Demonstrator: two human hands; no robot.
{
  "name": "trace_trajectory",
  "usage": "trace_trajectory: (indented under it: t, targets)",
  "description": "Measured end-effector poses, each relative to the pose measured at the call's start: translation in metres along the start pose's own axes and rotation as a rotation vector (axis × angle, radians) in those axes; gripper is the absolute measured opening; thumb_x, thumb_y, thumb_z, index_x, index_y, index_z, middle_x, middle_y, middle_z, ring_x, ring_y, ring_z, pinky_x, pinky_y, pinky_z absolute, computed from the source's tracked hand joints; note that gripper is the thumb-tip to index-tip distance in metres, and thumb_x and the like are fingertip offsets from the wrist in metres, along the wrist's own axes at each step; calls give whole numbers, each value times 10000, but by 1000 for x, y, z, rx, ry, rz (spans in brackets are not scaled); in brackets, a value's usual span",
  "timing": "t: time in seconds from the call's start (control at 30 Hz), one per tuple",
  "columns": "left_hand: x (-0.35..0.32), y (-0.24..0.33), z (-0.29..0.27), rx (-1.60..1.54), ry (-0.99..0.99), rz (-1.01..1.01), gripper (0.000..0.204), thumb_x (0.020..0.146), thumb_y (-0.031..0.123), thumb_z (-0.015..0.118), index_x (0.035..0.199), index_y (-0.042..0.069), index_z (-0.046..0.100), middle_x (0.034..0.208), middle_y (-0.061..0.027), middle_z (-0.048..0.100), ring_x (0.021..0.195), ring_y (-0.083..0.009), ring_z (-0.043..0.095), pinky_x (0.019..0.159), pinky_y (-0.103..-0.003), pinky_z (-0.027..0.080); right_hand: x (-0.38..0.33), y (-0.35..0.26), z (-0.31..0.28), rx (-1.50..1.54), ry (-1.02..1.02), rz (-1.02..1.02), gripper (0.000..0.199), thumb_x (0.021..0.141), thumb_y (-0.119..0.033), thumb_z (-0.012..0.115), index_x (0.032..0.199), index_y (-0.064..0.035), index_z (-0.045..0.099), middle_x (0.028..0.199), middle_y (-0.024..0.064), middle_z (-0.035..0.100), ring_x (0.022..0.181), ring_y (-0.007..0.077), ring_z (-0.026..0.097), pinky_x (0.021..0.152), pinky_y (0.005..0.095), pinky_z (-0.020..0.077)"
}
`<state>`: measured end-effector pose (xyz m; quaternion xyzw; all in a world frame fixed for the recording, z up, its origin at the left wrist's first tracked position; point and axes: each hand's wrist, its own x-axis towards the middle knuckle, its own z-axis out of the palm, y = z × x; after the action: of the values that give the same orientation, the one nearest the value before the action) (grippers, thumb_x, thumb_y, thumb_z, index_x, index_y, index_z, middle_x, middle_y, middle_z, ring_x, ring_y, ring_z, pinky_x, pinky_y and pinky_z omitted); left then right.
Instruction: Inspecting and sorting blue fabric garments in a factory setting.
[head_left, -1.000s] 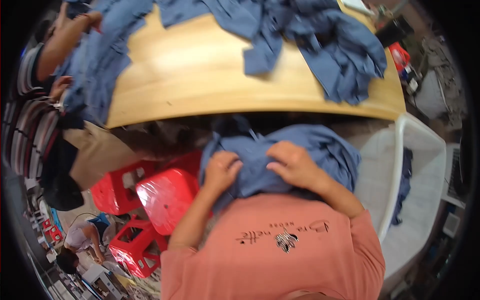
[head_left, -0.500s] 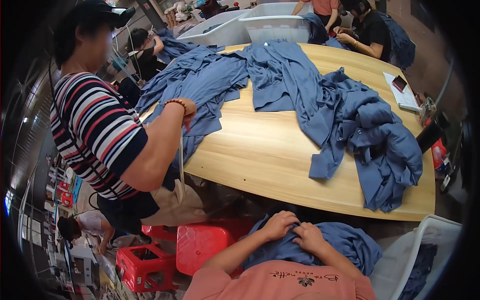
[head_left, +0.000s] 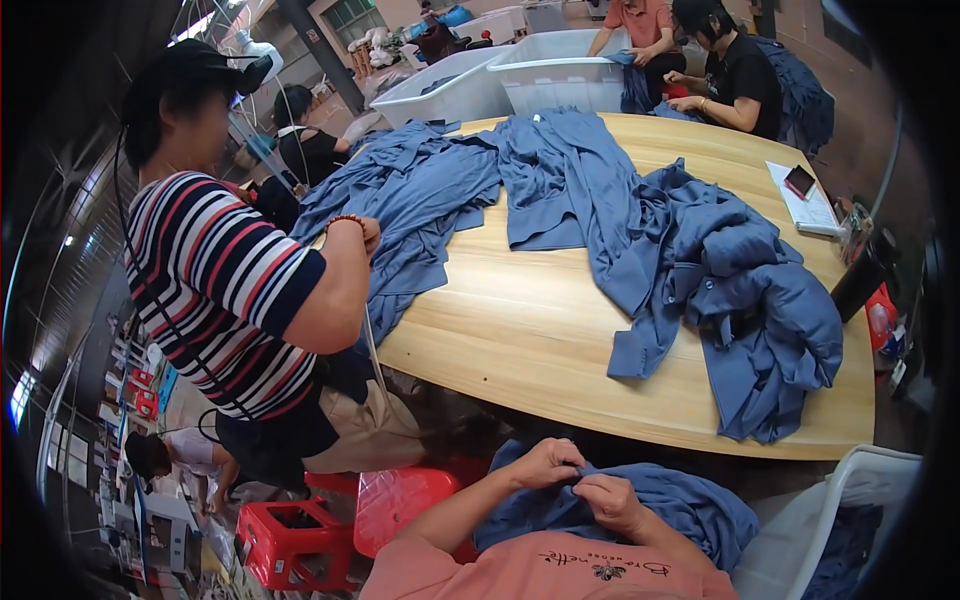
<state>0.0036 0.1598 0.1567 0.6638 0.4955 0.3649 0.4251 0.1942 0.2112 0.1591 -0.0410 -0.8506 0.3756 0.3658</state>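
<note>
A crumpled blue shirt (head_left: 690,505) lies across my lap below the table's near edge. My left hand (head_left: 550,464) is closed in a pinch on its cloth. Close to its right, my right hand (head_left: 612,500) also has fingers pressed together on the fabric, the two hands slightly apart. Whatever small part lies between the fingertips is too small to make out. On the table in front, a heap of blue shirts (head_left: 745,265) with buttons and cuffs showing reaches toward the right edge.
Wooden table (head_left: 520,320) ahead; more blue shirts (head_left: 420,190) at its far left. A co-worker in a striped top (head_left: 230,290) stands left. Red stools (head_left: 295,545) stand lower left, a white bin (head_left: 830,530) at my right. Other people and white tubs (head_left: 560,75) are beyond.
My hands have lifted a little and come into a tighter pinch on the cloth. The co-worker's hand at left has shifted slightly. The view has tilted a little upward.
</note>
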Motion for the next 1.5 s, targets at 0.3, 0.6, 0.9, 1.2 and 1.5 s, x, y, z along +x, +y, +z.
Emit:
trace_trajectory:
  t: [0.3,0.6,0.9,1.2,1.5]
  targets:
    - [-24,-17,18,-137,7,-109,156,651,13,617,803,18,579,774,-76,576,768,-212,554,717,-306,433,-3,-7,3,58,72,29,167,647,84,588,785,-9,604,734,110,602,612,248,601,526,299,483]
    - [-21,-1,23,-611,109,-423,74,700,-6,599,764,21,574,759,12,558,718,-71,491,644,-217,400,-2,-6,3,-68,-7,-87,150,648,-12,595,790,-55,619,715,49,588,566,205,581,486,276,459]
    - [-27,-3,35,-481,-57,-437,86,757,81,629,770,33,559,680,56,510,649,-19,431,569,-185,365,-13,-13,4,-248,-35,-129,107,669,-46,581,775,-58,597,711,56,588,520,195,549,435,295,415]
    - [-35,-3,26,-646,60,-557,127,815,154,584,809,31,613,738,47,536,715,-49,458,667,-205,373,-5,-10,8,-296,-69,-137,98,641,-87,536,735,-68,520,665,42,476,537,184,495,451,302,390]
    - [-39,-7,37,-729,159,-522,56,804,106,596,800,51,589,734,64,529,671,-18,452,622,-159,363,-11,-8,12,-340,-98,-64,80,697,-95,513,769,-58,511,682,56,467,582,198,517,490,308,420]
